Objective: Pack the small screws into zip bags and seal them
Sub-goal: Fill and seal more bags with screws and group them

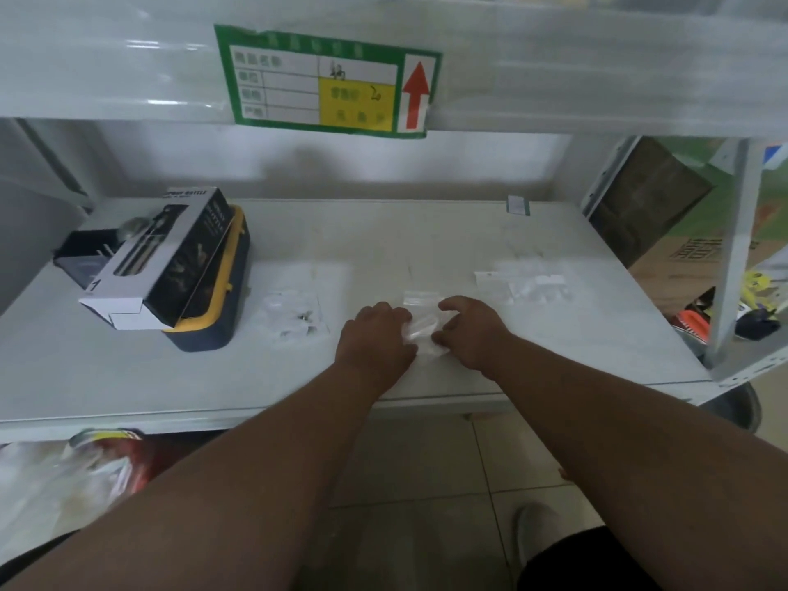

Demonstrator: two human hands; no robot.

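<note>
The zip bag (420,324) lay flat on the grey shelf (128,377), near its front edge, and we had it pinched between both hands. Our left hand (375,339) gripped its left side with curled fingers, and our right hand (467,330) gripped its right side, thumb and fingers bent onto the plastic. We could not tell whether any screws were inside; the frame was blurred. To the left lay a small heap of clear bags with dark screws (305,319) among them, and to the right a pile of empty bags (524,283). Further left a black and white carton (162,258) rested on a yellow-edged case (221,300). A green label (328,81) hung from the shelf above.
</note>
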